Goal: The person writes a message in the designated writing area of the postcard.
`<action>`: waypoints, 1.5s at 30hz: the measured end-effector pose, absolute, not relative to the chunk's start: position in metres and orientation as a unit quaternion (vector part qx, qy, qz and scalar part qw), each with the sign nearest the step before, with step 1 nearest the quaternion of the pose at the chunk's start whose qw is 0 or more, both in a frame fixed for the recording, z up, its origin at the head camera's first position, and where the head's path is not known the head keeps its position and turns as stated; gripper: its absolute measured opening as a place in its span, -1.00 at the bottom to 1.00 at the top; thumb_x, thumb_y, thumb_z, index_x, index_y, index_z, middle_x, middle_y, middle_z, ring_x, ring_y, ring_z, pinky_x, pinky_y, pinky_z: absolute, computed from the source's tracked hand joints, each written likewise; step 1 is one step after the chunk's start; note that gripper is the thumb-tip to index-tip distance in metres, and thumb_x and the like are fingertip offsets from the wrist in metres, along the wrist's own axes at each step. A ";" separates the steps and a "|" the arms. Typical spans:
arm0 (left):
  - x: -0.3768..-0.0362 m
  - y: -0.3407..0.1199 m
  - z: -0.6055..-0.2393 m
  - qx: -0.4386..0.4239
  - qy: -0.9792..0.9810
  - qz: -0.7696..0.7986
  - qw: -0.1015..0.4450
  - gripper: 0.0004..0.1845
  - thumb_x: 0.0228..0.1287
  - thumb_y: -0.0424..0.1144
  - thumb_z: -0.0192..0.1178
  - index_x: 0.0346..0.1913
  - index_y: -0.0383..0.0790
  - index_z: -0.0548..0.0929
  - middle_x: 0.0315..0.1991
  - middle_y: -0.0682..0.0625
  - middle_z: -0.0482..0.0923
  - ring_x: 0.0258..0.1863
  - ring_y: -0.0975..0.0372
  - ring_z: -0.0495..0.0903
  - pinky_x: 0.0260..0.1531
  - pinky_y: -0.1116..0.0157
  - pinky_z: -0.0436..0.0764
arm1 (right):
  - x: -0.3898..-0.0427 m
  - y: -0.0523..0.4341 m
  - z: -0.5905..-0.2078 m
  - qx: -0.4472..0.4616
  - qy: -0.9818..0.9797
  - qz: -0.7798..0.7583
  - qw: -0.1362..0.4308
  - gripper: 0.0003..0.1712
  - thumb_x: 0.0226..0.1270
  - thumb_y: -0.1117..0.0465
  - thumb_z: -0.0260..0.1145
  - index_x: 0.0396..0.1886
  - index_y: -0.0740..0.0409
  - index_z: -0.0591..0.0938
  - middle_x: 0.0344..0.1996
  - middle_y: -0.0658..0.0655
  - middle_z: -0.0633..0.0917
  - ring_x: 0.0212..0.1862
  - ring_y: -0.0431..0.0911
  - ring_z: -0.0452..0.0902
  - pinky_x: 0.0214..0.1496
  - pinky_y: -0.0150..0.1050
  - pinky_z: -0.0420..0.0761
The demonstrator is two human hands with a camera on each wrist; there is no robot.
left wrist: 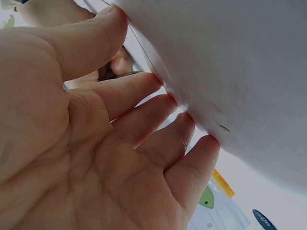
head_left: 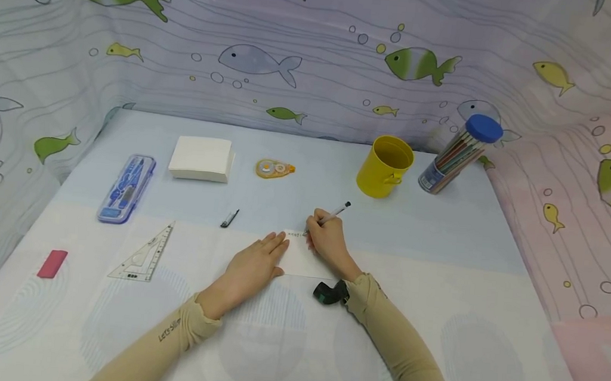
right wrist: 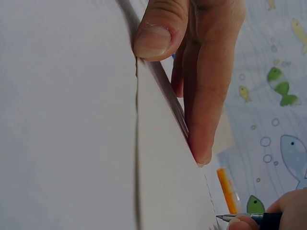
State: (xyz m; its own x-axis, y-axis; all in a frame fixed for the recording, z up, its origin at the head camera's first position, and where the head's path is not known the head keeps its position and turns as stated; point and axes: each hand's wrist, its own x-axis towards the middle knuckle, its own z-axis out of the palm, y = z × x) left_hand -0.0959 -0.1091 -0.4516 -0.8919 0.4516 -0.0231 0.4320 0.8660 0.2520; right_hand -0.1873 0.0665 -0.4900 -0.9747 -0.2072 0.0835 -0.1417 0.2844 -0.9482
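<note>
A small white sheet of paper (head_left: 305,259) lies on the table between the two hands, with a short line of writing along its top edge. My left hand (head_left: 257,262) rests on the sheet's left side, fingers straight and fingertips pressing down at its edge. In my right hand (head_left: 327,240) a pen (head_left: 336,212) is pinched, its tip on the paper at the end of the writing. The right wrist view shows the pen tip (right wrist: 220,217) touching the sheet. A black pen cap (head_left: 230,218) lies beyond the left hand.
Behind stand a paper stack (head_left: 200,157), an orange correction tape (head_left: 275,169), a yellow mug (head_left: 377,175) and a jar of pencils (head_left: 456,157). At left lie a blue stationery case (head_left: 126,188), a set square (head_left: 146,256) and a red eraser (head_left: 52,264). A black device (head_left: 330,293) sits at the right wrist.
</note>
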 end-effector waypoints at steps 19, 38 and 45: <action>-0.096 -0.109 -0.452 0.228 0.965 0.118 0.042 -0.36 0.26 -0.12 0.26 0.31 -0.42 0.43 0.37 -0.25 0.36 0.38 -0.06 0.35 0.34 0.03 0.42 | -0.171 0.064 -0.448 -0.113 0.818 -0.561 0.065 -0.56 0.39 0.43 -0.02 -0.74 0.19 0.26 -0.78 0.44 0.47 -0.86 -0.27 0.30 -0.80 -0.52 0.28; -0.096 -0.110 -0.450 0.226 0.965 0.121 0.044 -0.36 0.26 -0.12 0.26 0.32 -0.41 0.42 0.38 -0.24 0.35 0.39 -0.05 0.34 0.35 0.03 0.41 | -0.172 0.063 -0.448 -0.106 0.814 -0.567 0.061 -0.58 0.38 0.44 -0.03 -0.73 0.19 0.25 -0.79 0.44 0.46 -0.88 -0.30 0.27 -0.80 -0.47 0.31; -0.096 -0.110 -0.451 0.226 0.965 0.127 0.045 -0.37 0.26 -0.13 0.26 0.31 -0.41 0.43 0.38 -0.24 0.35 0.39 -0.06 0.34 0.34 0.02 0.42 | -0.182 0.065 -0.473 -0.085 0.806 -0.583 0.046 -0.56 0.39 0.41 -0.01 -0.75 0.17 0.24 -0.74 0.53 0.48 -0.87 -0.27 0.29 -0.82 -0.43 0.31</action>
State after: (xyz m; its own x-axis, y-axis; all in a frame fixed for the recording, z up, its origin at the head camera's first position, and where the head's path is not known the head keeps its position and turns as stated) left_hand -0.0959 -0.1097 -0.4509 -0.8941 0.4469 -0.0296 0.4241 0.8660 0.2650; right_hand -0.1821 0.0655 -0.4731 -0.9812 -0.1913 0.0253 -0.0839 0.3047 -0.9488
